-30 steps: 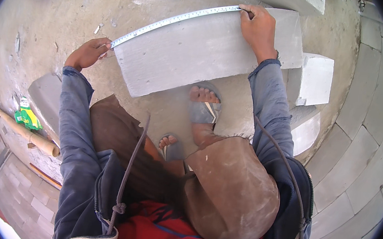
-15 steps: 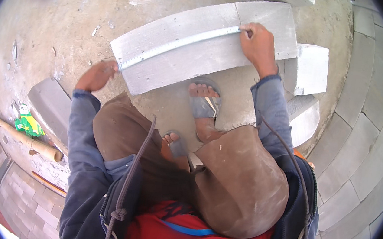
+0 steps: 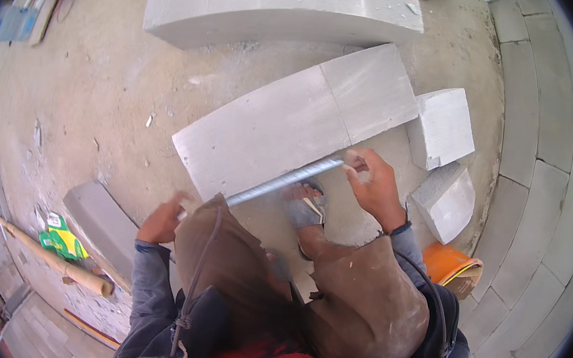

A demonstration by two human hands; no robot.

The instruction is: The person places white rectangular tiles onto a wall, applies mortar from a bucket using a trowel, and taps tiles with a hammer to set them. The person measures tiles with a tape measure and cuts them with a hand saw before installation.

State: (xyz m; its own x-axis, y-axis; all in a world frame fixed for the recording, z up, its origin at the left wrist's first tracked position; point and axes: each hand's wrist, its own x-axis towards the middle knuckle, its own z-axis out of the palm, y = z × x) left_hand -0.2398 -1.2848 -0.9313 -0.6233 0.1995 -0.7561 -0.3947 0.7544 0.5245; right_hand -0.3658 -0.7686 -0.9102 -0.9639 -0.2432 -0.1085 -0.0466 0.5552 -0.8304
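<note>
A long pale grey concrete block lies slantwise on the floor, a thin line crossing its top toward the right end. Off its near edge stretches a tape measure blade, silvery and blurred. My right hand pinches the blade's right end between thumb and fingers. My left hand is beside my left knee, its fingers smeared by motion. The knee hides the blade's left end, so whether the left hand holds it does not show.
Another long block lies beyond. Small cut blocks sit at right, above an orange bucket. At left are a grey block, a green-yellow bag and a bamboo pole. Block walling runs along the right.
Both hands have drawn back toward me, bringing the tape blade off the block's top to its near side. The view has shifted, showing more of the far block and the orange bucket.
</note>
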